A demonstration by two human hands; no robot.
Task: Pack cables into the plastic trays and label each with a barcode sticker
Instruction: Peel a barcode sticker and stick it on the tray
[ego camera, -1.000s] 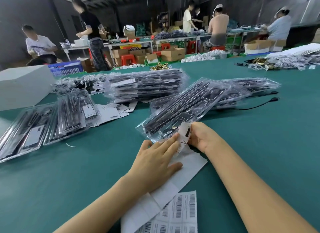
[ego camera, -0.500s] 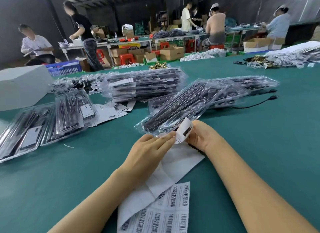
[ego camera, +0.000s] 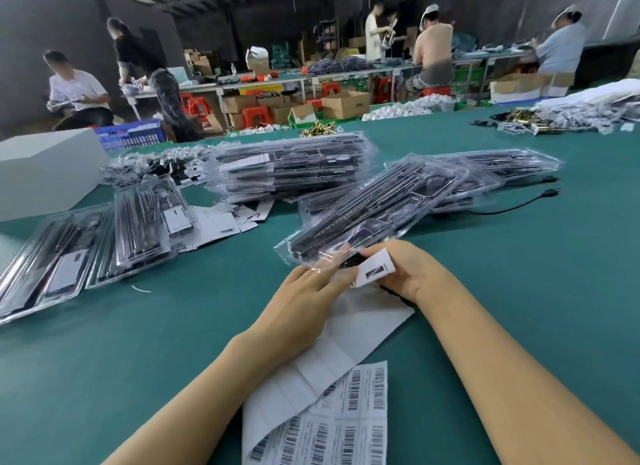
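Note:
A clear plastic tray (ego camera: 374, 215) with black cables in it lies slanted on the green table, its near end between my hands. My right hand (ego camera: 405, 274) pinches a small white barcode sticker (ego camera: 375, 269), held just off the tray's near corner. My left hand (ego camera: 304, 298) rests flat on the white backing strip (ego camera: 349, 340), its fingertips touching the tray's near edge. The strip runs toward me to a sheet of barcode stickers (ego camera: 332, 426). Something small and black lies under my right hand, mostly hidden.
A tall stack of packed trays (ego camera: 291, 170) stands behind, more trays (ego camera: 485, 173) to the right and labelled ones (ego camera: 86, 243) to the left. A loose black cable (ego camera: 519, 205) lies at right. A white box (ego camera: 45, 166) sits far left. People work at benches beyond.
My right hand has peeled the sticker off the backing and lifted it to the right, turning its printed face up. My left hand stayed pressing on the strip.

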